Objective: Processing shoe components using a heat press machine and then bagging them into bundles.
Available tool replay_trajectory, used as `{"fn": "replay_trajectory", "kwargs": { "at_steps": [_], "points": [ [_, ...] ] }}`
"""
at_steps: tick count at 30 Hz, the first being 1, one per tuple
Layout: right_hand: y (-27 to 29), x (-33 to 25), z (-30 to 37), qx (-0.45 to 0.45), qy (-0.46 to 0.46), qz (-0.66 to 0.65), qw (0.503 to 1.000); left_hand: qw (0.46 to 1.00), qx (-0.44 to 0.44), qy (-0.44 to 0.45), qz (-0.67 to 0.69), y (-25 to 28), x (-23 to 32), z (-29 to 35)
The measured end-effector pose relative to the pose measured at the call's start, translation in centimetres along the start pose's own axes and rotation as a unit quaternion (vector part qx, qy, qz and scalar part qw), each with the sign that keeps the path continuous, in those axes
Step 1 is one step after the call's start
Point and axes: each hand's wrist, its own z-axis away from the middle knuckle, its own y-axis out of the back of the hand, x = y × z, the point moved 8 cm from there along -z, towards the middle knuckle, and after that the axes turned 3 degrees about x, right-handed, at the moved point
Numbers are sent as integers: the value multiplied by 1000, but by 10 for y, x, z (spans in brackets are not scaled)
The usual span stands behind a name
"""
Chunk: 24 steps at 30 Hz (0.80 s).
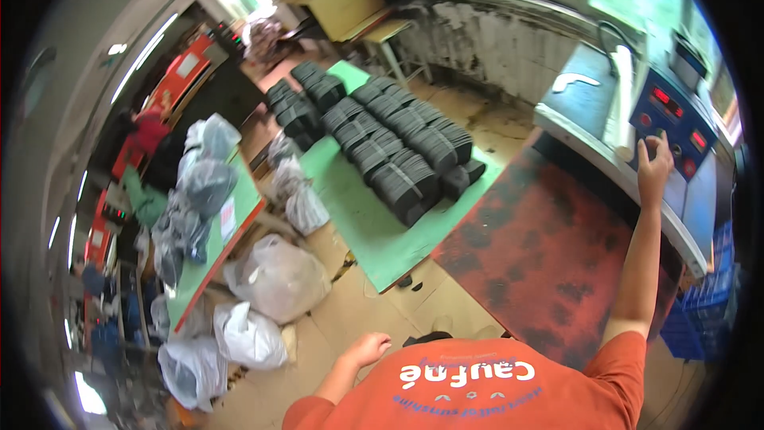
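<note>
My right arm reaches out to a blue control panel point(672, 115) with red lit displays and several knobs. The fingertips of my right hand point(655, 166) are bent together at the panel's lower part, around a small knob that they mostly hide. Beside that hand, a white bar-like arm point(623, 99) runs over the blue top of the machine point(585, 84), where a curved white piece point(574, 81) lies. Low in front of my body, my left hand point(371, 348) hangs with its fingers curled in, holding nothing that I can see.
Strapped stacks of dark grey pads point(390, 143) cover much of a green table point(342, 215). A red, black-stained tabletop point(541, 247) adjoins it. Filled plastic bags point(278, 279) stand on the floor at left, near another green table point(193, 279). Blue crates point(704, 299) stand at right.
</note>
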Motion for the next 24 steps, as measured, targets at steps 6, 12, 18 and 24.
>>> {"fn": "replay_trajectory", "kwargs": {
  "at_steps": [6,12,18,24],
  "points": [
    [-110,-194,122,-339,-179,-431,817,990,123,32,65,73,-63,-11],
    [-186,-272,253,-401,-536,-409,620,905,294,-127,280,262,-76,-130],
    [-226,-293,287,-288,-650,-353,608,848,386,-216,291,463,-87,-308],
    [-241,-291,313,-192,-629,-453,602,947,183,-130,231,504,-88,-500]
  ]
}}
